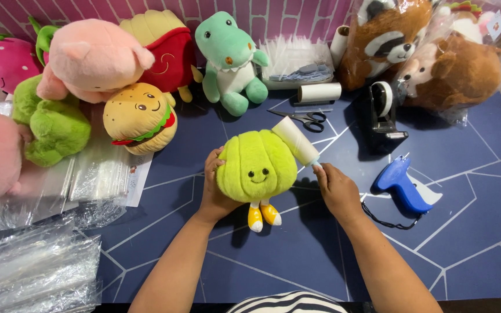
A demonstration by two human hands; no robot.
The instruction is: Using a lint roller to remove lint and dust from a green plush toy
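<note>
Two hands share the work: the left hand point(214, 188) cups the side of a lime-green round plush toy point(256, 166) with a smiling face and yellow feet, its grip grasping the plush upright just above the blue desk point(471, 232). The right hand point(334, 186) is clenched on the handle of a white lint roller point(296, 139), whose roll lies against the plush's upper side, up and away from that grip. Rolling well probably calls for light, even strokes while the left grip holds the toy steady. Both forearms reach forward, wrists angled inward toward the toy. Beyond the roller lie scissors point(304, 119).
</note>
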